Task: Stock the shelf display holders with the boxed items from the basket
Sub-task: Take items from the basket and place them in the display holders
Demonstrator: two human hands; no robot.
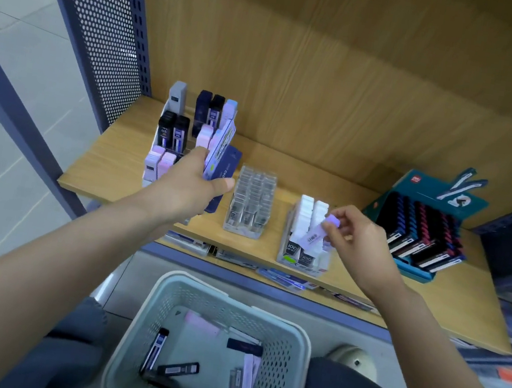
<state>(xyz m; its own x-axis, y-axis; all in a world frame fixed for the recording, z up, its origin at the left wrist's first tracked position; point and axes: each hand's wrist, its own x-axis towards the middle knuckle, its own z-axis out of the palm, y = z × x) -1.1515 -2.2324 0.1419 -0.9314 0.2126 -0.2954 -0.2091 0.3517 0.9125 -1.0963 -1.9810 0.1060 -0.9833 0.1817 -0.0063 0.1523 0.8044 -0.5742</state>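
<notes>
- Your left hand [192, 183] curls round two flat boxes [220, 168] held upright, one navy and one pale with print, just beside the left holder [168, 146] of small rounded boxes in black, navy, pink and lilac.
- Your right hand [354, 233] pinches one slim lilac box [315, 235] by its upper end, tilted over the right holder [297, 261], a clear one with two white columns behind and black boxes in front.
- Between the two stands a ribbed clear middle holder [250, 199].
- All three holders sit on the wood-grain shelf [117, 172], as does a teal cardboard tray [429, 194] of dark items.
- The pale perforated plastic basket [290, 350] below holds loose boxes, three of them slim and black.
</notes>
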